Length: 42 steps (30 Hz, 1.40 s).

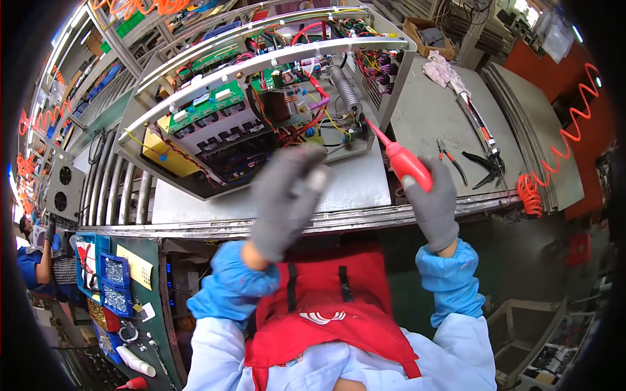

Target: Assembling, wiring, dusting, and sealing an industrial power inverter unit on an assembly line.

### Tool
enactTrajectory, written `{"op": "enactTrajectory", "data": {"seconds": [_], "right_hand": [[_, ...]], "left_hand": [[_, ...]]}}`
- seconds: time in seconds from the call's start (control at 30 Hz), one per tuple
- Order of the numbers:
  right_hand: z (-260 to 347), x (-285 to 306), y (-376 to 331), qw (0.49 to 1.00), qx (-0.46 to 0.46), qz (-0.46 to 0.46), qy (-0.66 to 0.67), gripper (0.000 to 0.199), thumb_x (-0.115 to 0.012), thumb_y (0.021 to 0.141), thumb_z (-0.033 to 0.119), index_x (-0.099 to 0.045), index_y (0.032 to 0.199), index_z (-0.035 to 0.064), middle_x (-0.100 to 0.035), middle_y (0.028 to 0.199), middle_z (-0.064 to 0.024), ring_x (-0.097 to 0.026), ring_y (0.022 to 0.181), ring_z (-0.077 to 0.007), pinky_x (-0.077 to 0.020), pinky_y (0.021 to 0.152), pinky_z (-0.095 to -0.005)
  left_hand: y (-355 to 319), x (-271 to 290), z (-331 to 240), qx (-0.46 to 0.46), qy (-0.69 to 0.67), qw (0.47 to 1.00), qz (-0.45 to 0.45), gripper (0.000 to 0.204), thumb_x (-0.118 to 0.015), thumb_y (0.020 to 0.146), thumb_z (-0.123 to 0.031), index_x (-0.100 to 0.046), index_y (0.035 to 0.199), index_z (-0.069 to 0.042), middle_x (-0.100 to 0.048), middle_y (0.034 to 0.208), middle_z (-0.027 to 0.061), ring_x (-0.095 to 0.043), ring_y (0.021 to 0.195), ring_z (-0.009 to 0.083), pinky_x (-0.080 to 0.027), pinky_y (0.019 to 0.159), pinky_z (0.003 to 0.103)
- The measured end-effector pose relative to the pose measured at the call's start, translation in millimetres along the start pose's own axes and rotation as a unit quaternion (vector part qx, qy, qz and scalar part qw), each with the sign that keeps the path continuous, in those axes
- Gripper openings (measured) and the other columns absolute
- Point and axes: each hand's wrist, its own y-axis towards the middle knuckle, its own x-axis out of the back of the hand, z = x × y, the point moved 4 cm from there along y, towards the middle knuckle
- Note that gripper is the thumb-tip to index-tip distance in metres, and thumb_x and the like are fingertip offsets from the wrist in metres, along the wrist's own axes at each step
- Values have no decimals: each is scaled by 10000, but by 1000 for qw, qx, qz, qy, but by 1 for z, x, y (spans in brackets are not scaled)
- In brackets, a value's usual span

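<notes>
An open metal chassis (195, 186) lies on the workbench, filled with green circuit boards (207, 107), coloured wires and a coiled grey resistor (343, 88). My right hand (432, 203), in a grey glove, grips a red-handled screwdriver (404, 159) whose tip points into the chassis's right corner. In front of the chassis's near wall my left hand (287, 199), also grey-gloved, hovers blurred, with its fingers spread and nothing in it.
On the grey bench top (424, 117) to the right lie a rag (440, 68), pliers (450, 156) and a black hand tool (486, 166). An orange coiled hose (567, 137) hangs at the right. Blue bins of small parts (114, 283) sit lower left, near another person (32, 260).
</notes>
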Motion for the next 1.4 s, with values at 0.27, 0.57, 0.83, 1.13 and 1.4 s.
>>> {"op": "enactTrajectory", "data": {"seconds": [0.27,0.57,0.83,1.13,1.4], "right_hand": [[27,-3,56,982,176,-12,-71,335,-722,743,184,-612,1014,19,-633,890,-158,-639,769,-330,-518,683,-391],[47,-21,87,972,203,43,-105,290,-719,721,191,-621,956,53,-632,865,-147,-645,739,-334,-522,648,-402],[53,-29,93,966,218,60,-126,304,-722,712,193,-616,969,70,-634,865,-143,-648,747,-347,-525,644,-413],[58,-34,99,962,194,87,-170,346,-723,719,180,-626,1019,37,-642,911,-164,-657,795,-335,-532,706,-381],[66,-33,104,954,188,113,-204,309,-693,708,173,-614,977,44,-633,875,-163,-648,771,-351,-527,682,-394]], "left_hand": [[84,173,-14,-192,401,847,-292,275,-565,943,-202,-676,1073,14,-683,1043,166,-662,942,262,-495,870,374],[83,186,37,-203,567,742,-294,337,-462,992,-240,-719,902,-41,-682,790,116,-643,737,289,-469,734,404],[85,184,34,-194,568,742,-299,336,-459,984,-214,-718,887,-24,-683,769,122,-646,706,283,-480,695,396],[86,181,33,-225,568,736,-293,336,-448,983,-205,-713,887,-22,-682,768,119,-645,703,289,-479,691,397],[86,180,33,-216,559,744,-295,364,-430,991,-234,-716,890,-31,-664,737,108,-622,680,276,-459,681,400]]}}
